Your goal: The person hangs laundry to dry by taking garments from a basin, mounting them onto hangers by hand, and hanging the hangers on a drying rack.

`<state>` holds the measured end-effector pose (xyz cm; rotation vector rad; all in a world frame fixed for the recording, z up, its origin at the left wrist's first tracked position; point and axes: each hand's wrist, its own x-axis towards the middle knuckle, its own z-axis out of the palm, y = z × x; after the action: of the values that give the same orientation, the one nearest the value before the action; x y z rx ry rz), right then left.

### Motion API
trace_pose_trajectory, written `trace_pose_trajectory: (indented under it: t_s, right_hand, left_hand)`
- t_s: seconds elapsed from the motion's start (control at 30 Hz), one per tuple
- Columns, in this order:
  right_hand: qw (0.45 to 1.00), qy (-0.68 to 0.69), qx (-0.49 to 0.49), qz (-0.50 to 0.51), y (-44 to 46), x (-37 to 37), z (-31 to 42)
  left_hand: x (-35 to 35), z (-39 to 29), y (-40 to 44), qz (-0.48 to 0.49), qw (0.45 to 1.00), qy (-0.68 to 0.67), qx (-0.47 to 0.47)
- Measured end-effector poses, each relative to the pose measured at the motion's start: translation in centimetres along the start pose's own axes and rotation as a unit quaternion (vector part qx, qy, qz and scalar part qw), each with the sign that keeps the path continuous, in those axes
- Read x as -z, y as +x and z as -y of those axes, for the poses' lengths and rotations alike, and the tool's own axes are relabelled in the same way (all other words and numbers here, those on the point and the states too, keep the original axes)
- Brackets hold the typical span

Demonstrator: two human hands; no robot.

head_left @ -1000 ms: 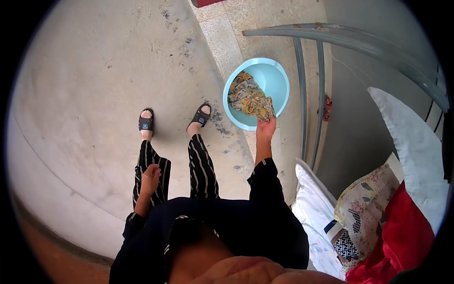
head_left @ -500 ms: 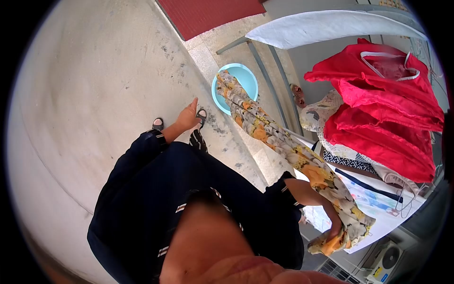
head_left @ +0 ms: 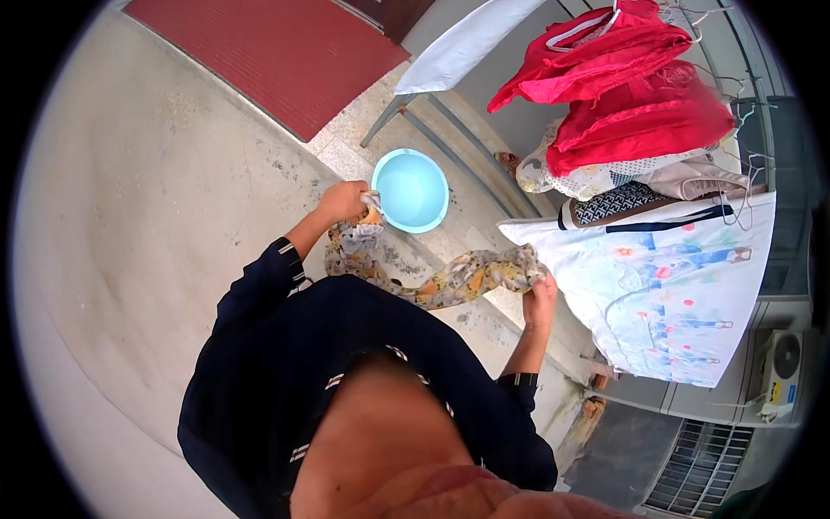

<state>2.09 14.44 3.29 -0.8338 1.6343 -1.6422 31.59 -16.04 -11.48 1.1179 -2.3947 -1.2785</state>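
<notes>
A long floral cloth garment (head_left: pixel 445 284) in yellow, grey and white sags in a bunched, rope-like curve in front of my dark top. My left hand (head_left: pixel 344 202) is closed round one end, near the light blue basin (head_left: pixel 413 227). At the other end, my right hand (head_left: pixel 540 301) grips the gathered fabric beside a hanging white printed cloth (head_left: pixel 666 290). Which kind of garment it is cannot be made out. Inside the basin, only its smooth blue bottom shows.
Red clothes (head_left: pixel 640 112) hang on a rack to the right, along with a patterned cloth and wire hangers (head_left: pixel 750 195). A white cloth (head_left: pixel 467 48) covers a grey metal rail. A red mat (head_left: pixel 268 56) lies at upper left, and an air-conditioner unit (head_left: pixel 781 372) stands at right.
My left hand, empty before, has taken hold of one garment end. My right hand has moved up and forward. The garment has left the basin, and the view has shifted.
</notes>
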Motion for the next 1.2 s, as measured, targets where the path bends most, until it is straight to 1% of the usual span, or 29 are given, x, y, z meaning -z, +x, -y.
trace_pose_trajectory:
  t_s: [0.03, 0.07, 0.1, 0.13, 0.17, 0.2, 0.23, 0.27, 0.3, 0.37, 0.47, 0.5, 0.57, 0.6, 0.63, 0.67, 0.73, 0.77, 0.8, 0.87, 0.9, 0.97, 1.0, 1.03, 1.1, 1.13, 1.2]
  right_hand:
    - [0.997, -0.047, -0.052, 0.031, 0.3, -1.8, -2.2]
    - [0.985, -0.097, -0.127, 0.068, 0.7, -2.5, -4.6]
    - [0.967, -0.179, -0.135, 0.119, 1.2, -2.9, -6.9]
    - [0.960, -0.223, -0.103, 0.136, 1.4, -5.5, -7.2]
    - [0.972, -0.204, -0.050, 0.109, 1.6, -8.0, -8.2]
    - [0.961, -0.245, -0.058, 0.114, 2.3, -9.4, -9.3]
    - [0.964, -0.208, -0.001, 0.168, 2.9, -11.2, -10.1]
    - [0.964, -0.141, -0.057, 0.217, 2.7, -14.0, -8.1]
    - [0.954, -0.072, -0.115, 0.267, 2.1, -16.7, -5.9]
    - [0.955, -0.081, 0.006, 0.285, 1.7, -20.8, -6.3]
    - [0.945, -0.162, 0.078, 0.275, 2.0, -23.8, -5.4]
    - [0.938, -0.114, 0.040, 0.324, 2.1, -23.5, -5.5]
    - [0.935, -0.150, 0.054, 0.318, 3.5, -22.1, -7.9]
    - [0.933, -0.167, 0.058, 0.314, 3.4, -21.7, -7.5]
    - [0.947, -0.103, 0.018, 0.303, 3.3, -21.0, -7.2]
    - [0.958, -0.033, 0.004, 0.286, 3.2, -20.2, -6.8]
    - [0.962, 0.106, -0.033, 0.250, 2.0, -19.6, -2.2]
    - [0.962, 0.139, -0.018, 0.234, 2.2, -19.0, -1.4]
    - [0.961, 0.173, -0.007, 0.218, 2.4, -18.5, -0.7]
    - [0.956, 0.197, 0.022, 0.218, 2.4, -17.7, 1.4]
    - [0.951, 0.224, 0.033, 0.209, 2.4, -17.3, 2.2]
    - [0.936, 0.297, 0.053, 0.180, 2.3, -16.6, 3.9]
    - [0.925, 0.340, 0.063, 0.159, 2.5, -16.1, 4.5]
    - [0.923, 0.349, 0.069, 0.145, 2.9, -15.3, 4.4]
    - [0.920, 0.364, 0.087, 0.117, 3.6, -13.6, 4.1]
    - [0.924, 0.360, 0.085, 0.098, 3.8, -12.8, 3.7]
    - [0.930, 0.352, 0.086, 0.063, 4.1, -11.3, 2.8]
  left_hand:
    - [0.6, 1.6, 0.0, -0.001, 0.996, 0.089, 0.017]
    - [1.1, 3.2, 0.0, 0.002, 0.984, 0.177, 0.033]
    - [1.8, 4.8, -0.4, 0.022, 0.990, 0.138, 0.018]
    - [2.6, 5.5, -0.8, 0.040, 0.994, 0.104, 0.000]
    - [3.0, 4.9, -1.5, 0.050, 0.986, -0.144, 0.061]
    - [3.2, 4.4, -2.5, 0.068, 0.913, -0.384, 0.118]
    - [4.4, 1.9, -3.8, 0.054, 0.869, -0.476, 0.124]
    - [5.7, -1.2, -5.1, 0.041, 0.814, -0.565, 0.131]
    - [6.2, -2.9, -5.5, 0.065, 0.805, -0.576, 0.121]
    - [6.5, -5.4, -6.3, 0.115, 0.784, -0.601, 0.110]
    - [6.2, -8.7, -8.5, 0.190, 0.798, -0.571, 0.037]
    - [6.6, -8.5, -8.9, 0.214, 0.826, -0.521, -0.004]
    - [7.4, -8.4, -9.6, 0.225, 0.838, -0.492, -0.068]
    - [7.6, -8.5, -10.0, 0.231, 0.842, -0.478, -0.099]
    - [8.0, -8.9, -10.4, 0.250, 0.837, -0.483, -0.068]
    - [8.0, -9.2, -10.5, 0.248, 0.850, -0.459, -0.074]
    - [7.7, -9.8, -10.9, 0.242, 0.873, -0.416, -0.077]
    - [7.7, -10.5, -11.1, 0.240, 0.890, -0.382, -0.062]
    - [7.2, -10.7, -11.0, 0.245, 0.890, -0.378, -0.072]
    - [5.7, -10.2, -10.8, 0.258, 0.888, -0.371, -0.089]
    - [4.6, -9.5, -10.4, 0.296, 0.866, -0.380, -0.133]
    - [4.5, -10.3, -10.9, 0.273, 0.921, -0.210, -0.183]
    - [4.2, -10.7, -11.2, 0.260, 0.935, -0.120, -0.208]
    - [3.6, -10.9, -11.6, 0.236, 0.947, -0.121, -0.179]
    - [3.4, -10.8, -11.1, 0.134, 0.986, -0.060, -0.076]
    - [3.5, -10.8, -10.6, 0.080, 0.996, -0.026, -0.027]
    - [3.9, -9.9, -9.4, -0.102, 0.989, -0.053, -0.091]
